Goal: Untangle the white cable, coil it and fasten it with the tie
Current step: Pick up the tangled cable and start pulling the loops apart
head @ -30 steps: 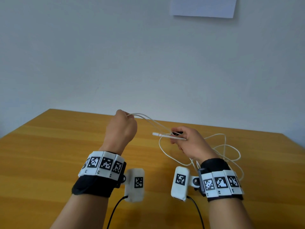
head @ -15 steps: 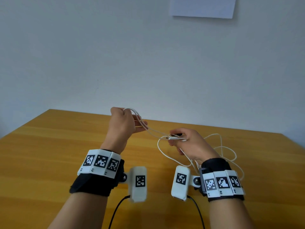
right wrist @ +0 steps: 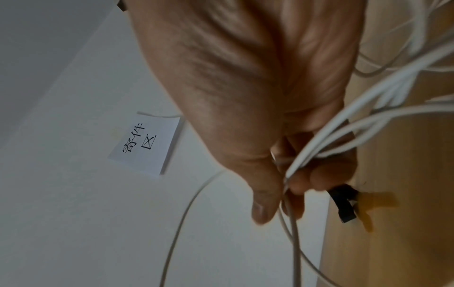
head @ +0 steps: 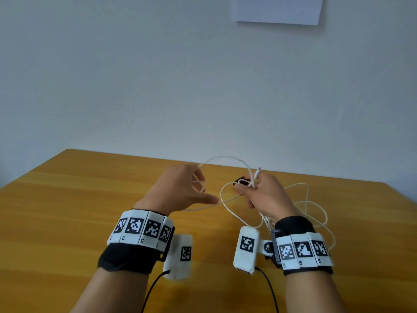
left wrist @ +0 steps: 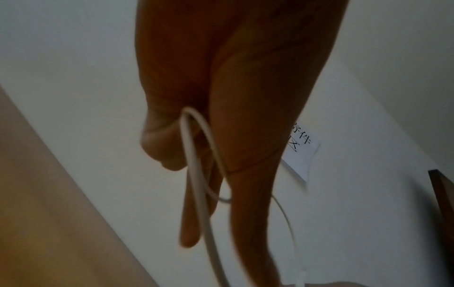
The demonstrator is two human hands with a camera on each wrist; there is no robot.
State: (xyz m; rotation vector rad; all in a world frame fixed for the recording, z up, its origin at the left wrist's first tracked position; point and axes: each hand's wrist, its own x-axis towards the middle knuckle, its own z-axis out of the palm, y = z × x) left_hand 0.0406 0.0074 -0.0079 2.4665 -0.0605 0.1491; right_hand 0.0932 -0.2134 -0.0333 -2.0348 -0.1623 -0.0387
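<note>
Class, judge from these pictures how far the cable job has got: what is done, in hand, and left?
Done: the right hand grips several gathered strands of cable, plug end up, with the black tie. In hand: the left hand hooks a loop over its fingers. Left: loose loops lie on the table by the right wrist; they need coiling, and the tie is unfastened.

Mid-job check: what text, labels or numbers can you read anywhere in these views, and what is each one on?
"寄件区": on the paper sheet stuck to the wall.
"R1", "R2": under the square markers on the right wristband; its third label is blurred.
Left wristband: small labels, too blurred to read.
White cable and black tie: no print visible.
</note>
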